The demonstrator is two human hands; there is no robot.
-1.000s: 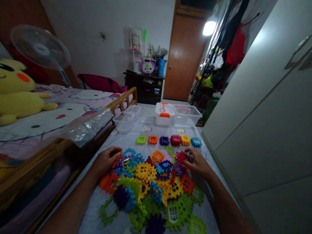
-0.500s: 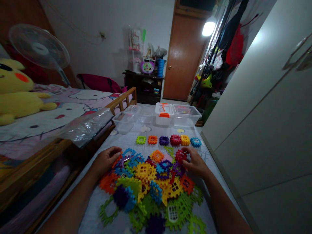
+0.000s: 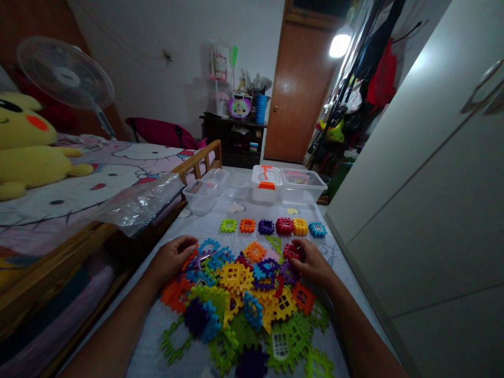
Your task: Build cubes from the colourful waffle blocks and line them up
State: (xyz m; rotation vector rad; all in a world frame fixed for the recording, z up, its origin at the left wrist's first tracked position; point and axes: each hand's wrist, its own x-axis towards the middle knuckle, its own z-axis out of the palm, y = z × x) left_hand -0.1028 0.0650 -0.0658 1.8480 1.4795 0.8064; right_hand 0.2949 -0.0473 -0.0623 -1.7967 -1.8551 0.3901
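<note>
A pile of colourful gear-edged plastic building blocks [image 3: 236, 278] is spread between my two hands. My left hand [image 3: 172, 261] rests at the pile's left edge, fingers bent and a little apart, beside an orange block [image 3: 191, 258] that it partly covers. At the far right of the pile, my right hand [image 3: 314, 261] has its thumb and fingers closed on a red block [image 3: 290, 251]. A purple block [image 3: 289, 273] lies just below it. Beyond the pile runs a row of blocks: green [image 3: 228, 226], orange [image 3: 248, 226], purple [image 3: 266, 227], red [image 3: 284, 226], yellow [image 3: 300, 227] and blue [image 3: 317, 229].
Clear plastic bins [image 3: 302, 188] and a lidded box with orange clips [image 3: 266, 185] stand at the table's far end. A bed with a wooden rail [image 3: 197, 163] borders the left side. White cabinet doors [image 3: 425, 173] line the right.
The fingers of my right hand have curled further over the red block. My left hand stays put. The view has shifted very slightly.
</note>
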